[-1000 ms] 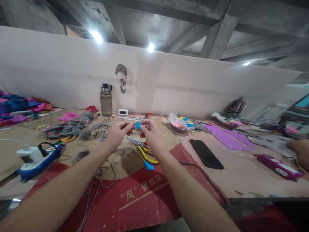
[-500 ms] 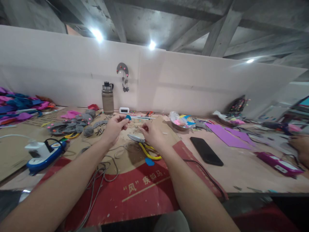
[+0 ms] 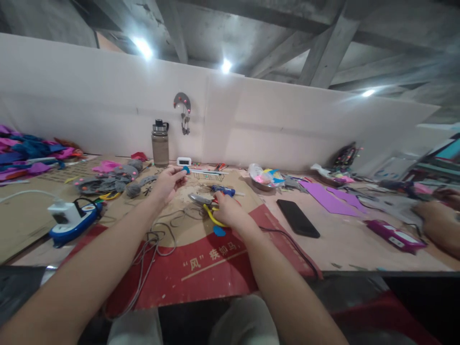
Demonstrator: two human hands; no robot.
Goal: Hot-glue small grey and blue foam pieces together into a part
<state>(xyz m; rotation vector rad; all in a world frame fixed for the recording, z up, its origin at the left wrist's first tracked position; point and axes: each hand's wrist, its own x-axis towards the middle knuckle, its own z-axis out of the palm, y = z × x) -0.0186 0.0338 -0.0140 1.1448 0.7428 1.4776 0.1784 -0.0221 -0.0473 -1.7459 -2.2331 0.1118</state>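
Evidently the tabletop (image 3: 345, 239) is the broadest thing here, and over its near middle lies a brown and red cardboard sheet (image 3: 230, 270), probably put down to catch scraps and spare the surface beneath. The bottle (image 3: 160, 148) stands upright at the back against the partition (image 3: 258, 115), likely parked there to keep it clear of the handwork. On the cardboard sit the scissors (image 3: 208, 212), yellow handles toward the person, a placing that suits a quick pick-up; the right hand (image 3: 230, 208) is over them, its fingers curled, though I can't tell whether they grip anything, since the back of the hand hides them. Just beyond that hand lies a blue tool (image 3: 224, 190). A loose blue scrap (image 3: 219, 231) rests flat near the handles. Smallest of all, the blue piece (image 3: 186, 169) is pinched narrowly between the thumb and forefinger of the left hand (image 3: 170, 184); it sits right at the fingertips, jutting past them, seemingly held by its edge so most of its face stays uncovered.
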